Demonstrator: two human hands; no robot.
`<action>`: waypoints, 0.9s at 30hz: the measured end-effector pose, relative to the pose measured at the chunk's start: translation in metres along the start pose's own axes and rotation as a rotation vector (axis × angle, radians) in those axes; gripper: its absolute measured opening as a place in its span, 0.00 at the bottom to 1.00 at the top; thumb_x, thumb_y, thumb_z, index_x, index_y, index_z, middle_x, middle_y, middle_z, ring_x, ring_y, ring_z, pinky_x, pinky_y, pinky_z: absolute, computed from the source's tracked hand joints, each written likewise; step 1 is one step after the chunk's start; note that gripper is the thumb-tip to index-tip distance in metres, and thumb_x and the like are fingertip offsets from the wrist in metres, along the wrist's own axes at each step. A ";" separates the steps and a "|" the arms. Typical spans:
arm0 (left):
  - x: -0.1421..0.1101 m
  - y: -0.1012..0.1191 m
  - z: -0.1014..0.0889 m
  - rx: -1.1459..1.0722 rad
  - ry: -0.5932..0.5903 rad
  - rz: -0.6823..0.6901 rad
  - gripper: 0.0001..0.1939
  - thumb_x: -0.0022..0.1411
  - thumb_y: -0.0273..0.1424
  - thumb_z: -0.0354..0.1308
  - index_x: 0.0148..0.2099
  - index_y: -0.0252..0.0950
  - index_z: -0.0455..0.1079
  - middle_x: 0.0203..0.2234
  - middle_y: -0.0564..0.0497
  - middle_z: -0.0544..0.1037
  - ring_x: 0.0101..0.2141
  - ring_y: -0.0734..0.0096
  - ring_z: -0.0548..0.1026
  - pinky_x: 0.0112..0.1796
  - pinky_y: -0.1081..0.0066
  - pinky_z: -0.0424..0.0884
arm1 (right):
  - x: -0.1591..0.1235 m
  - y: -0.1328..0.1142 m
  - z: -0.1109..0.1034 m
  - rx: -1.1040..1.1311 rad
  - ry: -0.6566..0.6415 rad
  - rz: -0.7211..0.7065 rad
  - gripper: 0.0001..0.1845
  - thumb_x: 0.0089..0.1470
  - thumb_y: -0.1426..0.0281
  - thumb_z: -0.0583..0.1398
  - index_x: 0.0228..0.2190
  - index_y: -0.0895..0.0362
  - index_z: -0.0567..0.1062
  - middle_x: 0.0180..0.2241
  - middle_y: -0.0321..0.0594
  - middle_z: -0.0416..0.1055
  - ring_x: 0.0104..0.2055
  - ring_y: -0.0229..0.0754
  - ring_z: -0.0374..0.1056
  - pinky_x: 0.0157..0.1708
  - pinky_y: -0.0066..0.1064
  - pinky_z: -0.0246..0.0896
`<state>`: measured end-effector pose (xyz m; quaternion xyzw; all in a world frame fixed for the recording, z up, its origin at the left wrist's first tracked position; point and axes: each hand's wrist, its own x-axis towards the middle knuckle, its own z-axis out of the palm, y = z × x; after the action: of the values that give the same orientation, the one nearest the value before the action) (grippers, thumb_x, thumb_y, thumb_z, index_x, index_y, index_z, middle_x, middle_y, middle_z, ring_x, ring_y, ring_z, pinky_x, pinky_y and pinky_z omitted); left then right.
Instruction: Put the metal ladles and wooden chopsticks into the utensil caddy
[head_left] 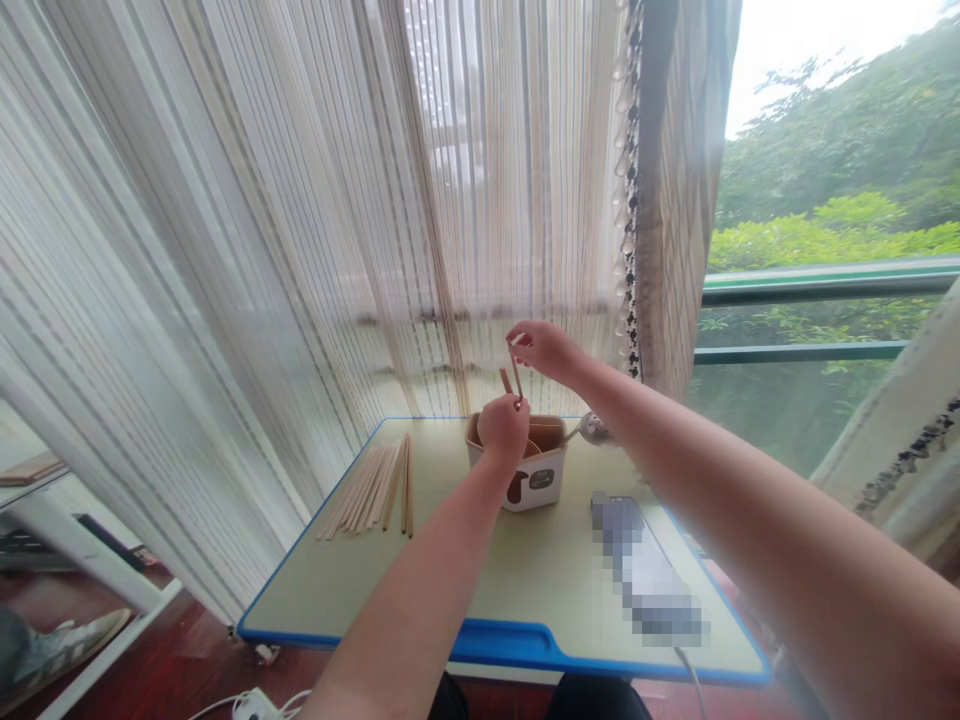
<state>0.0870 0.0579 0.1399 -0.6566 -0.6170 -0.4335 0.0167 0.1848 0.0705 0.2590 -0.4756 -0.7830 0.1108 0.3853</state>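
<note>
A white utensil holder [551, 485] with a brown inside and a dark printed label stands near the back of the table. Over its left part, my left hand [504, 425] is closed around slim wooden chopsticks [506, 381], whose ends stick up above the fist. Higher up, my right hand [544, 347] pinches the top of one chopstick [517, 375], which runs down to my left fist. A slotted spoon [596, 429] leans out of the holder's right side. To the left, several loose chopsticks [371, 490] lie fanned on the tabletop.
The pale table [315, 595] has a blue rim. A blurred-out object [649, 575] lies on its right side, with a cable [690, 680] by the front edge. Striped curtains [300, 200] hang behind. A person's shoe [71, 645] shows at lower left, and a window at right.
</note>
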 end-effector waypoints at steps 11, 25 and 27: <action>0.006 -0.010 -0.004 -0.273 0.254 -0.190 0.14 0.56 0.40 0.53 0.38 0.34 0.70 0.27 0.48 0.75 0.30 0.66 0.71 0.33 0.69 0.63 | 0.000 0.011 0.011 -0.083 -0.095 0.070 0.07 0.50 0.73 0.59 0.34 0.58 0.73 0.29 0.41 0.75 0.26 0.35 0.69 0.24 0.24 0.61; 0.021 -0.032 0.007 -0.640 0.016 -0.036 0.15 0.57 0.39 0.53 0.38 0.34 0.73 0.29 0.47 0.77 0.30 0.69 0.74 0.31 0.70 0.67 | -0.005 0.024 0.021 -0.121 -0.201 0.149 0.08 0.48 0.69 0.62 0.32 0.60 0.75 0.26 0.42 0.74 0.23 0.34 0.67 0.21 0.22 0.59; 0.021 -0.031 0.008 -0.645 -0.005 -0.035 0.14 0.56 0.39 0.54 0.37 0.34 0.73 0.29 0.47 0.77 0.30 0.69 0.74 0.32 0.70 0.67 | -0.004 0.026 0.019 -0.130 -0.198 0.152 0.08 0.47 0.70 0.62 0.33 0.59 0.75 0.26 0.41 0.74 0.23 0.34 0.67 0.21 0.22 0.58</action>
<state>0.0625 0.0864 0.1312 -0.6184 -0.4591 -0.6053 -0.2009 0.1889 0.0845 0.2298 -0.5441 -0.7845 0.1353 0.2649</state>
